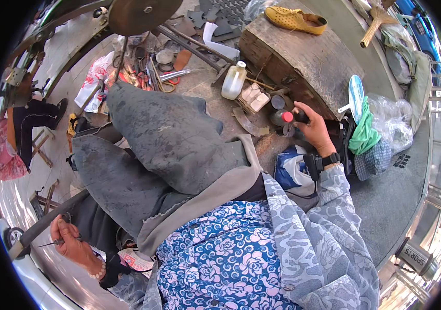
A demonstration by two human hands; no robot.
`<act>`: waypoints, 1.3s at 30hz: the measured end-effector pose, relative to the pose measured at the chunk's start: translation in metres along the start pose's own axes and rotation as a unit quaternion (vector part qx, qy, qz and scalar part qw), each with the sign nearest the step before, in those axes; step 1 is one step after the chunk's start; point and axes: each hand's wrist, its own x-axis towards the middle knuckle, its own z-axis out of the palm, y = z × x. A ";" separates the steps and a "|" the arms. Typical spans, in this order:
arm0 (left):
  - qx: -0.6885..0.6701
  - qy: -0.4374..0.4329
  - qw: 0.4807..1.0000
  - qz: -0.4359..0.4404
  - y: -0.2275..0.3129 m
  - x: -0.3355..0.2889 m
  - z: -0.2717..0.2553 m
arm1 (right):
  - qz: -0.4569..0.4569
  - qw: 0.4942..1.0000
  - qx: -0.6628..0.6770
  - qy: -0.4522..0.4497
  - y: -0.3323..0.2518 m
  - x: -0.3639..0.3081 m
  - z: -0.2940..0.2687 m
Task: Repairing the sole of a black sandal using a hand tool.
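Note:
Down at the left, my left hand (74, 247) is closed around a thin metal-tipped tool (44, 245); its tip sticks out to the left and the fingers hide most of the rest. My right hand (314, 129) reaches out beside the wooden box, fingers wrapped round a small dark bottle-like object (300, 115). Touching or just left of that object stands a bottle with a red cap (286, 117). A dark round container (278, 101) sits just behind it. Over my lap lies a worn grey apron (174, 139).
A wooden box (303, 57) carries a yellow shoe (296, 20). Before it stand a cloudy plastic bottle (234, 81) and a pale block (254, 97). Scissors and tools (171, 77) lie farther left, below a machine wheel (143, 15). Another person's leg (37, 116) shows at the left.

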 end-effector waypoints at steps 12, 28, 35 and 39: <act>-0.034 0.122 0.991 -0.051 0.001 0.027 -0.015 | 0.451 0.720 0.513 0.124 0.059 -0.043 0.067; 0.144 0.014 0.989 0.018 0.055 -0.018 -0.003 | 0.549 0.771 0.315 -0.077 0.091 -0.040 0.167; 0.129 -0.052 0.990 -0.006 0.034 -0.031 -0.019 | 0.306 0.902 -0.044 -0.302 0.173 -0.089 0.218; 0.139 -0.052 0.989 -0.014 0.042 -0.034 -0.015 | 0.261 0.916 0.202 -0.227 0.177 -0.111 0.202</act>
